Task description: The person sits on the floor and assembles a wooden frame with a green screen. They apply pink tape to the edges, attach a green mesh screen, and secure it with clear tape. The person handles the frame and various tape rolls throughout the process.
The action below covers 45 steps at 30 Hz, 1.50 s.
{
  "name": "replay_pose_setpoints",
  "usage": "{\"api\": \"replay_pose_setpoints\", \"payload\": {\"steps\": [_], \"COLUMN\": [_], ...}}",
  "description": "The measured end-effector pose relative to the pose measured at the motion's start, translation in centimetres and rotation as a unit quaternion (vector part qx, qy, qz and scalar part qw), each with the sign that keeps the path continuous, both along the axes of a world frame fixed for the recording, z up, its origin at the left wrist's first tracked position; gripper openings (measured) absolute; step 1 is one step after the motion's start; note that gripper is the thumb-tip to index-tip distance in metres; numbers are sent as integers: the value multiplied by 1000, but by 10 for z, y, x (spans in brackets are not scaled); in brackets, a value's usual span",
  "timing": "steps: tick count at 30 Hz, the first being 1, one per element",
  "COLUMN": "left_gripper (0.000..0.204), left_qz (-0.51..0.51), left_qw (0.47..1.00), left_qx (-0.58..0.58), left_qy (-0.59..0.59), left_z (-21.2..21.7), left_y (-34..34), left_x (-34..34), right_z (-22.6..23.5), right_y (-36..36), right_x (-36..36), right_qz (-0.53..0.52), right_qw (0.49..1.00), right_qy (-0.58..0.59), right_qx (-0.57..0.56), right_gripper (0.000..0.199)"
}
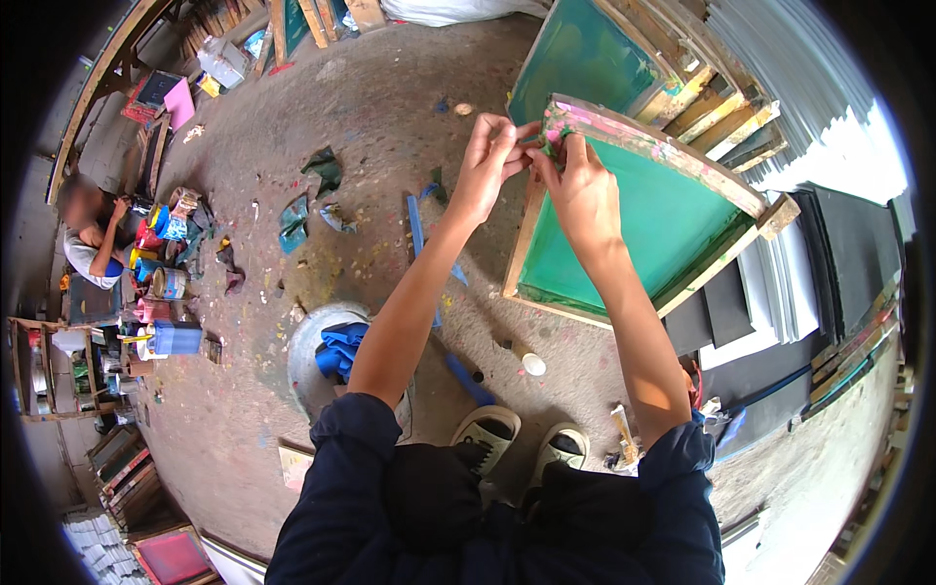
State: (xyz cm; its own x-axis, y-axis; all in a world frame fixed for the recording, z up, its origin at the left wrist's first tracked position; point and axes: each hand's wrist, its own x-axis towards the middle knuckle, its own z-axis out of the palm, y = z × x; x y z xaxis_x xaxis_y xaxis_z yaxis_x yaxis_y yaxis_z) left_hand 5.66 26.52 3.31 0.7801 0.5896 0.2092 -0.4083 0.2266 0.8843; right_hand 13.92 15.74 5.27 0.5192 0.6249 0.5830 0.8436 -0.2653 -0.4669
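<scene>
Here our right hand (585, 193) pinches the screen (639, 229) beneath it by a corner; what our left hand (486, 166), bunched beside it, holds we can't tell. Let's keep that corner steady.

The near framed screen (624, 224) is before the far screen (585, 63), stacked sheets (786, 288) right of it, a tub (336, 315) holding cloth (339, 351) left; paint cans (170, 284) stand by the floor's (380, 175) left edge.
</scene>
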Motion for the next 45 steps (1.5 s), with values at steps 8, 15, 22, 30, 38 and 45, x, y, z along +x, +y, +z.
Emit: {"api": "replay_pose_setpoints", "payload": {"steps": [8,15,22,30,38,45], "left_gripper": [36,59,63,61,56,49], "left_qz": [-87,-192,-185,-109,-60,97], "left_qw": [989,963,944,853,862,826], "left_qx": [114,188,272,496,503,554], "left_qy": [25,23,20,124,31,-39], "left_z": [29,56,84,121,108,108], "left_y": [-10,-55,-122,-164,-153,-143], "left_x": [1,-6,10,13,11,2], "right_z": [34,64,103,116,137,124], "right_y": [-35,-106,-170,-215,-239,-214], "right_x": [-4,-9,-3,7,24,31], "right_qz": [32,52,-28,-133,-148,-7], "right_qw": [998,997,996,970,970,999], "right_qy": [-7,-20,66,-198,-161,-1], "right_qx": [58,53,44,39,107,-39], "right_gripper": [15,9,17,20,29,48]}}
